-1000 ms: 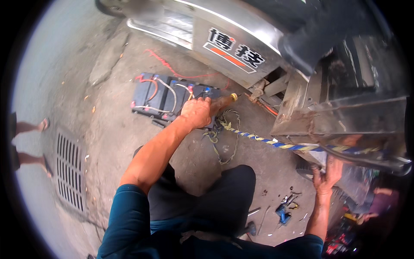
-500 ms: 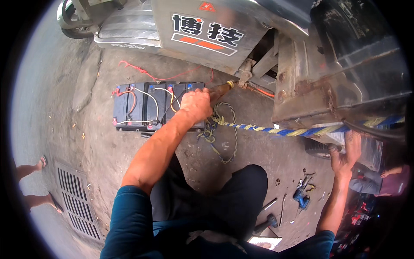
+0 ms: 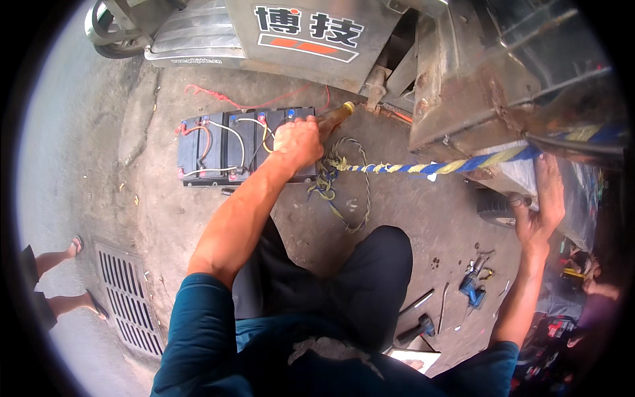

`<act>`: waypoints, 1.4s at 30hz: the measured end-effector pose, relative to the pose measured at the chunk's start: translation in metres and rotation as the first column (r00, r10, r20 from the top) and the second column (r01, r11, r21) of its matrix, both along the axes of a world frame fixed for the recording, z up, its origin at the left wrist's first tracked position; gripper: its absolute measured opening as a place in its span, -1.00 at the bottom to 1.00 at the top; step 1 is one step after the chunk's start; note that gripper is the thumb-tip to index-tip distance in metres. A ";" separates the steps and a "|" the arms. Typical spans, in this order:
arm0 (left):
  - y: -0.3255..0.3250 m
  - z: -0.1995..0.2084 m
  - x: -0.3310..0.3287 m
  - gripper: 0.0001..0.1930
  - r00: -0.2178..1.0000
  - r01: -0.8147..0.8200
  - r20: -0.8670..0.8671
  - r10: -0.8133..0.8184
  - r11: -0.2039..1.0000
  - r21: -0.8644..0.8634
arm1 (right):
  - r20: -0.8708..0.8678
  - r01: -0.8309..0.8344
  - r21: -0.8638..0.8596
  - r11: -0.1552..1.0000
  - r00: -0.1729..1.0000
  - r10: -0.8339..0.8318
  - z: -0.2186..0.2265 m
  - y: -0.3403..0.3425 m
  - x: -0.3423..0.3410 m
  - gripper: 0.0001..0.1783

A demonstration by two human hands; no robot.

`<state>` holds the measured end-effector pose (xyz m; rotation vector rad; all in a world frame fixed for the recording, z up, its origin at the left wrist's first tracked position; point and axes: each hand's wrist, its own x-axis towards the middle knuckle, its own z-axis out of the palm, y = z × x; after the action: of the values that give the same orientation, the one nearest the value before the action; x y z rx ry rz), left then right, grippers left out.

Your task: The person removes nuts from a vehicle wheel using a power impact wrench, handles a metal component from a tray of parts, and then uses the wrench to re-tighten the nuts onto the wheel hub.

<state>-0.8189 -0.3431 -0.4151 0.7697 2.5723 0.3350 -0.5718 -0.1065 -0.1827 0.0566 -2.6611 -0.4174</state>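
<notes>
My left hand (image 3: 299,142) is closed round a brown pole (image 3: 336,118) with a yellowish end, beside the right end of several black batteries (image 3: 219,153) joined by short cables. Fingers outstretched and thumb apart, my right hand (image 3: 541,206) lies against a pale metal panel (image 3: 518,173) low on the vehicle (image 3: 463,92); its fingertips are close under the rope. A twisted blue and yellow rope (image 3: 456,164) runs from the vehicle to a loose loop on the ground by the batteries.
A blue and black power tool (image 3: 472,288), metal rods (image 3: 418,301) and a dark-headed tool (image 3: 423,324) lie by my right knee. Red wire (image 3: 231,103) trails behind the batteries. A drain grate (image 3: 129,301) is at left, near another person's feet (image 3: 76,246). People crowd the right edge.
The view has shifted, and the vehicle's right part looks tilted higher. My right hand has risen with the panel. My left hand keeps its grip on the pole.
</notes>
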 end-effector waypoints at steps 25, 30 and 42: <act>0.008 -0.008 0.015 -0.61 1.000 0.010 -0.024 -0.009 1.000 0.014 | -0.065 -0.043 -0.020 0.999 0.997 0.041 -0.003 -0.001 -0.006 -0.27; 0.011 -0.008 0.019 -0.61 1.000 -0.024 -0.017 0.024 1.000 0.010 | -0.061 -0.038 -0.015 0.999 0.997 0.037 -0.001 0.000 -0.005 -0.26; 0.015 -0.005 0.028 -0.64 0.984 -0.130 0.126 0.124 0.991 0.042 | -0.019 -0.058 -0.037 0.998 0.998 0.057 -0.001 0.002 -0.004 -0.29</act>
<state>-0.7906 -0.3277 -0.4205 0.5838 2.5095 0.4731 -0.5762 -0.1040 -0.1838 0.1172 -2.6415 -0.3475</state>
